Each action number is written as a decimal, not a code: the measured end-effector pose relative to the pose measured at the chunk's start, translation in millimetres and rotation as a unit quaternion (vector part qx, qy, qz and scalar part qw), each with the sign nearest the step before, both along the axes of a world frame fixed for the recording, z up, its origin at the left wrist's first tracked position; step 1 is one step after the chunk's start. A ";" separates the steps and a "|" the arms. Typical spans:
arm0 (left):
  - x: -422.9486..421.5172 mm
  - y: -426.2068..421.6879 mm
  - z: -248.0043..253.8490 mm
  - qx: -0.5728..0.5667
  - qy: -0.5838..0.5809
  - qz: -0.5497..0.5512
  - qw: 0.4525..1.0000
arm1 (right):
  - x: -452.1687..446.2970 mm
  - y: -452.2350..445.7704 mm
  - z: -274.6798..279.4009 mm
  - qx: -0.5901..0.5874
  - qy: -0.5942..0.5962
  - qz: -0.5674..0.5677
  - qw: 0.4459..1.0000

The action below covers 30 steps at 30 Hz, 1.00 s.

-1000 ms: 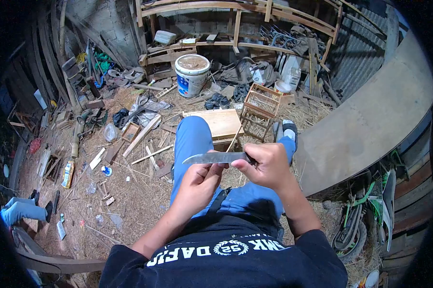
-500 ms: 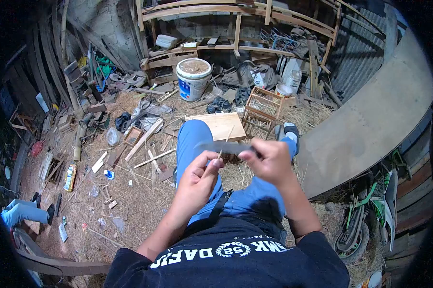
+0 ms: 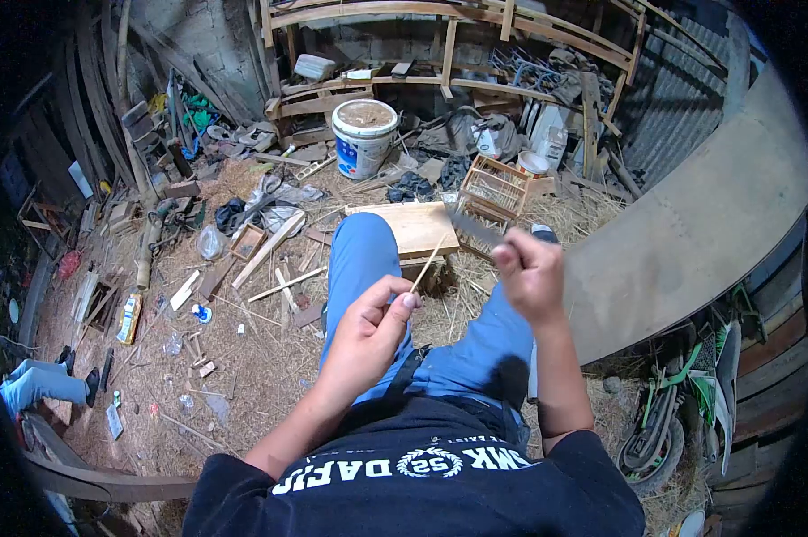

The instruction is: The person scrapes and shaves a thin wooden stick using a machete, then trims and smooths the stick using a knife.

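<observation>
Between its thumb and fingers, my left hand (image 3: 374,333) pinches a thin wooden stick (image 3: 430,262) that slants up and to the right. My right hand (image 3: 531,276) is closed round the handle of a knife (image 3: 475,228); the blade is blurred by motion and points up and left, apart from the stick. Beyond my knees lies a pale wooden board (image 3: 413,224), raised off the straw-covered ground. A small slatted wooden cage (image 3: 494,188) stands just behind the board's right end.
A paint bucket (image 3: 364,139) stands behind the board. At right are a large curved sheet (image 3: 690,215) and a green-and-white motorbike (image 3: 681,403). Wood scraps (image 3: 269,248) litter the ground at left, where another person's legs (image 3: 46,387) show.
My right hand has moved up and to the right with the knife, away from the stick. My left hand stays nearly in place, still holding the stick.
</observation>
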<state>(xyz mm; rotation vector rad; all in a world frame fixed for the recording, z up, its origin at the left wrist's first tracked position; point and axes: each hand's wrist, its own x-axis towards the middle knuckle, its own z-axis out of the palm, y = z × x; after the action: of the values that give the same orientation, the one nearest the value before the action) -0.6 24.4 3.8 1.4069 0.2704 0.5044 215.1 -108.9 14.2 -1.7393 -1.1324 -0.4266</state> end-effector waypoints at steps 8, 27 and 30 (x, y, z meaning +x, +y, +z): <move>0.6 -2.9 7.0 -0.002 0.015 -0.028 0.999 | -35.2 15.7 -8.6 -0.077 -0.125 0.119 0.982; -4.0 -8.2 2.9 -0.009 0.025 -0.012 1.000 | -20.7 11.0 -14.0 -0.030 -0.133 0.062 0.989; 1.1 -2.9 6.3 -0.018 0.013 0.017 1.000 | -4.6 9.8 -10.1 -0.035 -0.124 0.015 0.992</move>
<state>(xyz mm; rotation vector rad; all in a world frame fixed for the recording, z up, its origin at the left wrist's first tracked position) 0.5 21.6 10.1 1.3764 0.3244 0.5077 210.5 -99.1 4.1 -1.7616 -1.3621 -0.6052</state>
